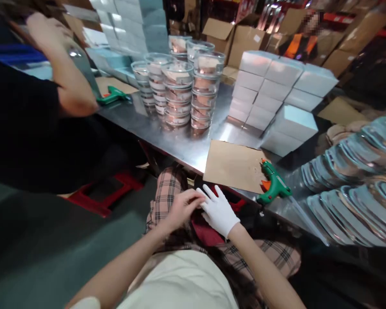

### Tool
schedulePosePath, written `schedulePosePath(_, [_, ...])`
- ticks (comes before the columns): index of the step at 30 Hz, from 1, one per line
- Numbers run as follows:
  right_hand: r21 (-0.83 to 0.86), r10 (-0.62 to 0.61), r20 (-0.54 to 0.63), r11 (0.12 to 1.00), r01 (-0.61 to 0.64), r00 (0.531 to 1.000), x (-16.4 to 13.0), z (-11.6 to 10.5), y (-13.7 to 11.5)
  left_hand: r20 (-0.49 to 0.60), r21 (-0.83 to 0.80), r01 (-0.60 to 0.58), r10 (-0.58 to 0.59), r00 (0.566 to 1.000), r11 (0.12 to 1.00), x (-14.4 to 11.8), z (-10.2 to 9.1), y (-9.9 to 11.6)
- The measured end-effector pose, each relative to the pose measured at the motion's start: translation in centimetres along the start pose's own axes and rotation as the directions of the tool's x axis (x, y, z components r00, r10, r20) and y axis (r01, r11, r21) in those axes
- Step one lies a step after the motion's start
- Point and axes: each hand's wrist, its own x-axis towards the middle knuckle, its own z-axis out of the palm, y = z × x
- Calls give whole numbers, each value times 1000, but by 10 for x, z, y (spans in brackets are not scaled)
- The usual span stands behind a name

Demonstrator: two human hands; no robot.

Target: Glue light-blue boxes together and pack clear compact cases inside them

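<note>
Over my lap, my bare left hand (183, 207) pinches the fingers of the white glove (219, 211) that covers my right hand (219, 211). Both hands hover above my plaid trousers (167, 193), just below the edge of the steel table (180, 141). A green glue gun (274, 185) lies on the table close to my right hand, beside a brown cardboard sheet (234, 165).
Stacks of clear round containers (180, 90) stand mid-table, white boxes (276, 98) are piled to their right, clear lids (357, 189) are fanned at far right. A person in black (35, 107) sits at left near a second glue gun (112, 95). A red stool (103, 195) is below.
</note>
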Motion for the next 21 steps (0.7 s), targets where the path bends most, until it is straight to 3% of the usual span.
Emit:
schedulePosePath(2, [24, 1, 4, 1000, -1, 1000, 6, 2, 1, -176, 29, 116, -109, 978, 993, -1, -37, -18])
schedulePosePath(3, [33, 1, 15, 999, -1, 1000, 10, 3, 1, -280, 50, 180, -159, 947, 982, -4, -59, -28])
schedulePosePath(6, [45, 2, 52, 999, -5, 999, 24, 4, 1, -558, 107, 355, -239, 794, 929, -23, -118, -54])
schedulePosePath(8, [43, 2, 56, 999, -4, 998, 35, 4, -2, -667, 116, 441, -260, 699, 890, -39, -143, -63])
schedulePosePath(10, [43, -31, 48, 999, 29, 998, 47, 2, -7, -700, 101, 480, -281, 657, 871, -50, -151, -62])
schedulePosePath(12, [48, -95, 36, 994, 94, 995, 60, 0, -13, -665, 77, 462, -300, 684, 884, -52, -144, -54])
schedulePosePath(16, [22, -186, 2, 982, 186, 983, 88, -3, -25, -502, -26, 363, -326, 801, 931, -37, -113, -32])
schedulePosePath(21, [-16, -225, -77, 974, 224, 971, 114, -8, -30, -165, -230, 407, -448, 879, 884, -23, -94, -26])
